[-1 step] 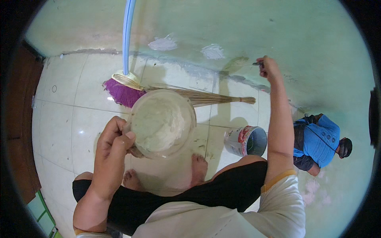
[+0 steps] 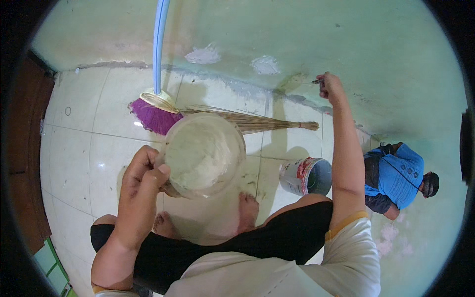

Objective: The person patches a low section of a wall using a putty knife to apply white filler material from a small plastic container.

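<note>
The left hand point(image 2: 141, 180) is clamped on the rim of a round plastic tub of white putty point(image 2: 204, 154), thumb hooked over the near edge and fingers wrapped under the side, and it holds the tub up in the air above the tiled floor point(image 2: 81, 148). The tub is roughly level, its pale paste smeared up the inner wall. Over to the right hand point(image 2: 330, 88): the arm is stretched out straight, the fist closed around a small dark tool point(image 2: 316, 81) (too small to tell whether it is a scraper or a brush), and the tip of that tool sits against the green wall point(image 2: 297, 34), far above and to the right of the tub.

Just behind the tub lies a stick broom point(image 2: 267, 123) flat on the tiles, its thin end pointing right. Touching its head is a purple-bristled broom point(image 2: 152, 118) with a blue handle running up along the wall. Right of the tub, beside the person's bent knee in black trousers, stands an open paint bucket point(image 2: 307, 176). Under the tub two bare feet show on the tiles. Two white filler patches point(image 2: 264, 64) dot the wall above the tub. Far right of the tub, another person in a blue shirt point(image 2: 398, 175) crouches low against the wall.
</note>
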### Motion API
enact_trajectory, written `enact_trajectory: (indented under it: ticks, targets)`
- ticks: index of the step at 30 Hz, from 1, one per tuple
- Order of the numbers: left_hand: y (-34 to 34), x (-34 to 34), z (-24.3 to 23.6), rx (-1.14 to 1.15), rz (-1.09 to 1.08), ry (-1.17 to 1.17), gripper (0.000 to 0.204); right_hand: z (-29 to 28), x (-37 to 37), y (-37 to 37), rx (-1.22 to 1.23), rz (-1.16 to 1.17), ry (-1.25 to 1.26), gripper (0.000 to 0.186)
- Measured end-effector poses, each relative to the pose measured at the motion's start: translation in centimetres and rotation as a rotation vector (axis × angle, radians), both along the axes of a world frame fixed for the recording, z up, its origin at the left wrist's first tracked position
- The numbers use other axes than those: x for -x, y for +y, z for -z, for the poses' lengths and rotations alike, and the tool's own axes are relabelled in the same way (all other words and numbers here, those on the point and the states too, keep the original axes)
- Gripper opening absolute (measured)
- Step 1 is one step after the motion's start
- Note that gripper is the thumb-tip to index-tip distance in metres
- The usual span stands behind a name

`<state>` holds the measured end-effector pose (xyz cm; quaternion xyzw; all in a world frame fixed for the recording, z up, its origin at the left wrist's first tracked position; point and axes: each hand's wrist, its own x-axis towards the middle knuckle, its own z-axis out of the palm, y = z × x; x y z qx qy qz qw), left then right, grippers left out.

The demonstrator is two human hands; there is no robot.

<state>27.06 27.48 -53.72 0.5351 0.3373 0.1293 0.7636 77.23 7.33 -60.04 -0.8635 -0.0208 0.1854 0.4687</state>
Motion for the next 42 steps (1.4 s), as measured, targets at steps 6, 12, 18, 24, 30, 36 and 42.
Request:
enact_trajectory:
  ticks: [6, 12, 18, 24, 30, 36, 42]
  targets:
    - [-0.5, 0.3, -0.5, 0.022, -0.047, -0.001, 0.005, -1.5, 1.0, 1.1, 0.049, -0.100, -0.173, 0.036]
    - [-0.2, 0.3, -0.4, 0.031, -0.039, -0.002, 0.005, -7.1, 4.2, -1.4, 0.430, -0.483, -0.034, 0.034]
    - [-0.2, 0.2, -0.4, 0.001, -0.002, 0.034, 0.006, 0.3, 2.7, -2.7, 1.050, -0.822, -0.261, 0.030]
    - [-0.3, -0.2, -0.4, 0.017, -0.025, 0.017, 0.007, 4.7, 1.7, -3.3, 1.023, -0.883, -0.571, 0.029]
    - [-0.4, -0.4, -0.3, 0.005, -0.009, 0.038, 0.007, 6.2, 1.5, -4.2, 0.993, -0.742, -0.877, 0.029]
    - [-0.3, -0.2, 0.0, 0.011, 0.004, 0.015, 0.008, 3.6, -0.7, -5.9, 0.951, -0.605, -1.035, 0.023]
    - [-1.1, -1.0, 0.2, 0.013, 0.002, 0.026, 0.008, -0.1, -1.1, -6.5, 0.977, -0.572, -0.892, 0.021]
